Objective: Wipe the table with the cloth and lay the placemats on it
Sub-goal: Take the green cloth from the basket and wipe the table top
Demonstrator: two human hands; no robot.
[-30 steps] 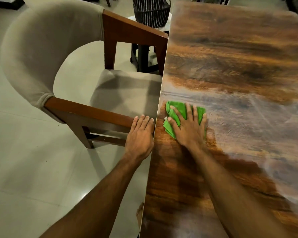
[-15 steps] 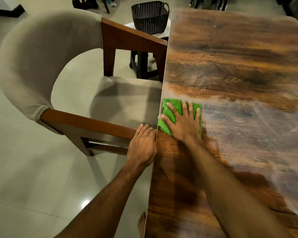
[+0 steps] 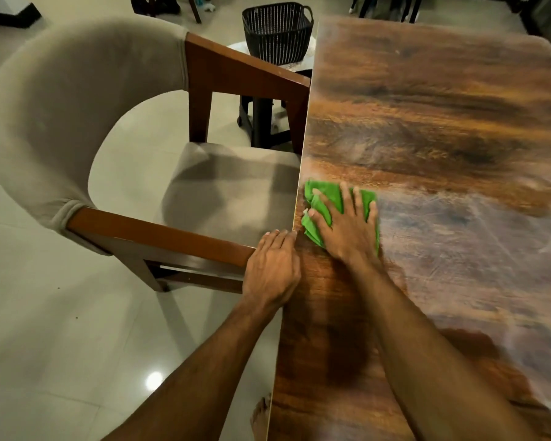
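A green cloth lies bunched on the brown wooden table, right at its left edge. My right hand presses flat on the cloth with its fingers spread and straight. My left hand rests flat on the near wooden arm of the chair beside the table edge, fingers straight and together. A pale smeared sheen covers the table to the right of the cloth. No placemats are in view.
A beige upholstered chair with wooden arms stands pushed against the table's left side. A black slatted basket sits on a small stand beyond it. My bare foot shows on the glossy tiled floor under the table edge.
My right hand has slid the cloth leftward to the table's edge. My left hand has kept its place on the chair arm, while the view has shifted a little.
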